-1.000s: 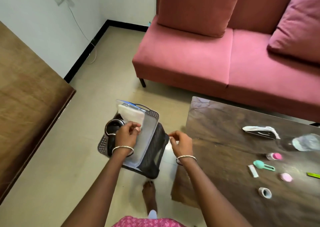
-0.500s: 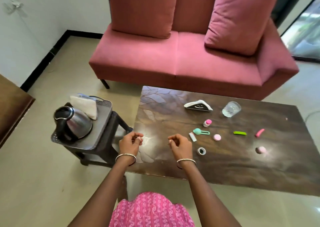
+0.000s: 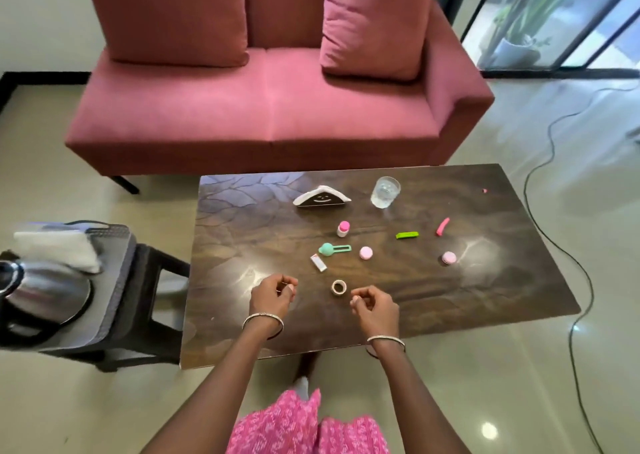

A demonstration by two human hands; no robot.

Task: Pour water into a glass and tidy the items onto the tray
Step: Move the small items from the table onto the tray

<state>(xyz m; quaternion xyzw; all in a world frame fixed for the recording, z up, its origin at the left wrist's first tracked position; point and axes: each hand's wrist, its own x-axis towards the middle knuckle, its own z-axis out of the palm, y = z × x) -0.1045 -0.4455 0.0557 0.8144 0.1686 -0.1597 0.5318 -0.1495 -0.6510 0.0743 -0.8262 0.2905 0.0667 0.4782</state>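
A clear glass (image 3: pixel 385 192) stands at the far side of the dark wooden table (image 3: pixel 485 290). A steel kettle (image 3: pixel 38 289) sits on a grey tray (image 3: pixel 116 280) on a black stool at the left, with a white cloth (image 3: pixel 57 249) behind it. Small items lie scattered on the table: a pink-capped bottle (image 3: pixel 343 228), a teal clip (image 3: pixel 333 249), a tape ring (image 3: pixel 339 287), pink round pieces (image 3: pixel 366 253), a green clip (image 3: pixel 407 235). My left hand (image 3: pixel 272 296) and my right hand (image 3: pixel 372 306) hover over the near table edge, fingers curled, holding nothing visible.
A napkin holder (image 3: pixel 321 197) stands beside the glass. A pink sofa (image 3: pixel 263 107) runs along the far side of the table. A black cable (image 3: pixel 568 245) trails over the floor at the right. The stool (image 3: pixel 156 315) stands close to the table's left edge.
The view has swung right from the tray to the table. My left hand let go of the white cloth on the tray, and both hands moved over the table.
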